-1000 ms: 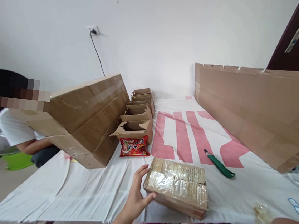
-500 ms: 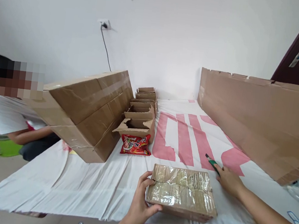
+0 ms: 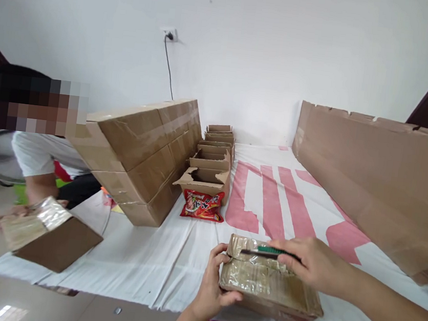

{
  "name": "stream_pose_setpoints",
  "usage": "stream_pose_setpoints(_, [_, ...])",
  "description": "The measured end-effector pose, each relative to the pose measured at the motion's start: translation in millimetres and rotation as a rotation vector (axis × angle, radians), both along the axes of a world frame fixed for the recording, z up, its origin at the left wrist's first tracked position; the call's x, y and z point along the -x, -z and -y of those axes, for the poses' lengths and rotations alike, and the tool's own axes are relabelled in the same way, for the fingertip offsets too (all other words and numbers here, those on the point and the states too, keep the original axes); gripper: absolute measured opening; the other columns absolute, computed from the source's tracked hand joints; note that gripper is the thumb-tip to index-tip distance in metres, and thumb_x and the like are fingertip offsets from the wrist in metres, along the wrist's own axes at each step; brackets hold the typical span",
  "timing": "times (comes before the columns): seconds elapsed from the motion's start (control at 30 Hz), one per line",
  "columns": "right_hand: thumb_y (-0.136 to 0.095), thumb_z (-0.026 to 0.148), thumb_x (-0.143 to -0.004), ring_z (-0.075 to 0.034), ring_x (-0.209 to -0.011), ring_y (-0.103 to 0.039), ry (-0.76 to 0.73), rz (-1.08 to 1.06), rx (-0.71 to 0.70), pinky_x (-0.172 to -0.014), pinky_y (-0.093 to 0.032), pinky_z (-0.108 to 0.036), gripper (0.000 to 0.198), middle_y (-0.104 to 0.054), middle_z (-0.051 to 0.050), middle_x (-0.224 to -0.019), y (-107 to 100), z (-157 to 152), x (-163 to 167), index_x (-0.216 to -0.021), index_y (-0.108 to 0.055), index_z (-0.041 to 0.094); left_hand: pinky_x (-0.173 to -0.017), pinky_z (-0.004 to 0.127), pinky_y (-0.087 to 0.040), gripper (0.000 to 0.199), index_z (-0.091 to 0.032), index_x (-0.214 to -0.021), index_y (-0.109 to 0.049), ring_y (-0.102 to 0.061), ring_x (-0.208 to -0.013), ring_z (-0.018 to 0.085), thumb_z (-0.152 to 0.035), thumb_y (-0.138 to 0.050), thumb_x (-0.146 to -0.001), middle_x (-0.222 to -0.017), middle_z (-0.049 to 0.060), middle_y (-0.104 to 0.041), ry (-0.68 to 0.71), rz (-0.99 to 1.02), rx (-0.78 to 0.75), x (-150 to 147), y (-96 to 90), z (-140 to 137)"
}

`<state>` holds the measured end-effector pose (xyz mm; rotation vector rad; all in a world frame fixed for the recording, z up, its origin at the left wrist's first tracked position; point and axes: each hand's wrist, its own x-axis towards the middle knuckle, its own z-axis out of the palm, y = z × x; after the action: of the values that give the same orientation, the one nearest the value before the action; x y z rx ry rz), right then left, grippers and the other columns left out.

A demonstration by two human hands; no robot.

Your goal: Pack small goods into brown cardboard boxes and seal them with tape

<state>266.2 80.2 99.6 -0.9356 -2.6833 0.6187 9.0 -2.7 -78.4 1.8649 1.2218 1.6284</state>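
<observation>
A small cardboard box (image 3: 261, 284), its top covered with shiny clear tape, lies at the near edge of the cloth-covered table. My left hand (image 3: 210, 286) grips its left end, thumb along the near side and fingers round the far corner. In my right hand (image 3: 312, 262) is a green-handled utility knife (image 3: 271, 250), held above the box top with its blade pointing left along the middle seam. Whether the blade touches the tape I cannot tell.
A red snack packet (image 3: 203, 205) leans by a row of open cardboard boxes (image 3: 208, 175). Stacked closed cartons (image 3: 137, 157) stand left of them, and a long cardboard panel (image 3: 375, 173) at right. A co-worker at left handles another taped box (image 3: 59, 243).
My right hand has brought the knife from the table's right side over onto the box top. The view has shifted left, and the co-worker's box now shows at the left table edge.
</observation>
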Motion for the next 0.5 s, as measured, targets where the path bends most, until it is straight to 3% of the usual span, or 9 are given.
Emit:
stream_pose_setpoints(0.27, [-0.046, 0.032, -0.096, -0.024, -0.078, -0.071, -0.092, 0.292, -0.206, -0.066, -0.047, -0.029, 0.036, -0.076, -0.006, -0.091, -11.6, 9.4, 40.6, -0.129, -0.06, 0.031, -0.099, 0.053, -0.042, 0.07, -0.028, -0.119, -0.041, -0.043, -0.126, 0.034, -0.071, -0.065, -0.069, -0.132, 0.013, -0.036, -0.016, -0.025, -0.009, 2.2, 6.4, 0.5])
stream_pose_setpoints(0.5, [-0.055, 0.028, -0.09, -0.024, -0.074, -0.071, -0.097, 0.477, -0.237, -0.059, -0.042, -0.027, 0.029, -0.076, -0.005, -0.084, -23.3, 7.9, 21.8, -0.116, -0.068, 0.029, -0.095, 0.052, -0.046, 0.068, -0.028, -0.118, -0.042, -0.047, -0.123, 0.034, -0.073, -0.062, -0.071, -0.129, 0.013, -0.04, -0.072, -0.083, 0.003, 2.8, 3.8, 3.0])
